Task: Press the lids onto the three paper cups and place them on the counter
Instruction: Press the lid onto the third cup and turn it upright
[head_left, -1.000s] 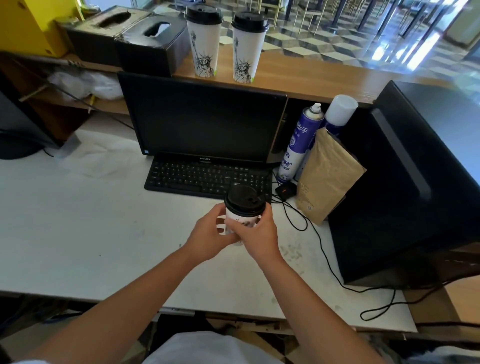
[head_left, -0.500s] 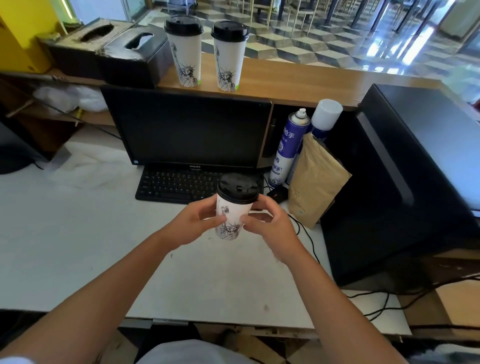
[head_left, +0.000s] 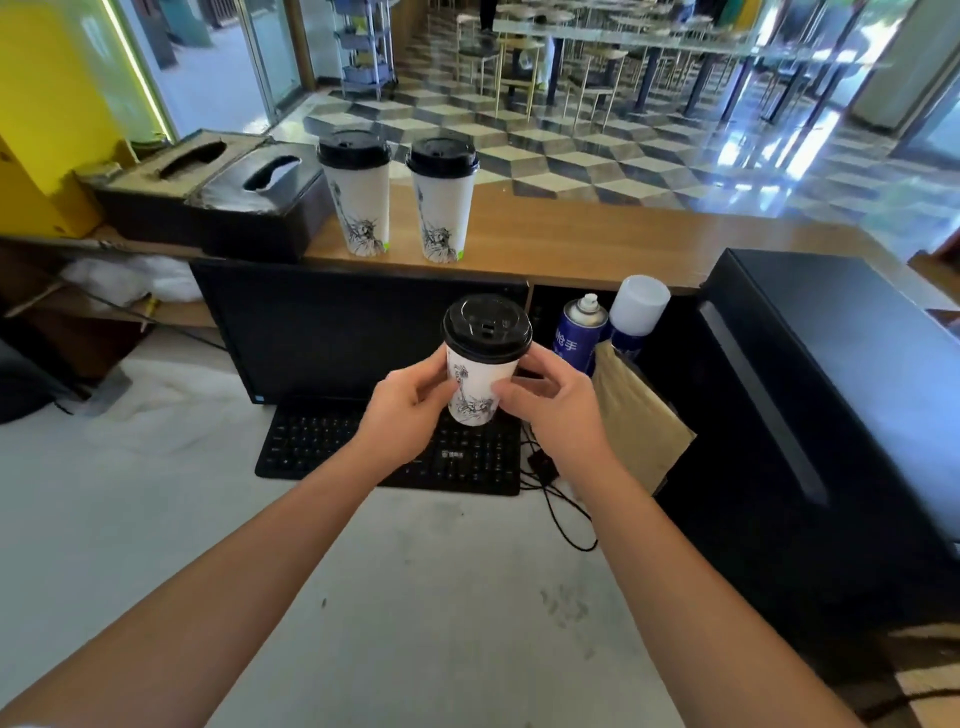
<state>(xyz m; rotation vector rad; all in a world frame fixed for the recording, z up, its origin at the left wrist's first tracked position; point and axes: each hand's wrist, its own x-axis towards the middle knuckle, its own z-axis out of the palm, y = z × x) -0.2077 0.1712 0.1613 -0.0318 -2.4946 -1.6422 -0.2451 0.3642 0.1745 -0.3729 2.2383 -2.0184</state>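
Observation:
A white paper cup (head_left: 475, 387) with a statue print and a black lid (head_left: 487, 327) hangs in the air above the keyboard. My left hand (head_left: 408, 408) grips its left side and my right hand (head_left: 553, 402) grips its right side. Two more lidded cups, one on the left (head_left: 358, 195) and one on the right (head_left: 441, 200), stand side by side on the wooden counter (head_left: 597, 234) behind the monitor.
A black monitor (head_left: 332, 332) and keyboard (head_left: 322, 441) sit on the white desk (head_left: 130, 493). Two spray cans (head_left: 576, 332), a brown paper bag (head_left: 639, 421) and a large black box (head_left: 831, 415) stand to the right. Tissue boxes (head_left: 234, 192) occupy the counter's left end. Cables (head_left: 561, 499) trail beside the keyboard.
Both hands have lifted the lidded cup off the desk and carried it up and forward, towards the counter. My view has tilted upward.

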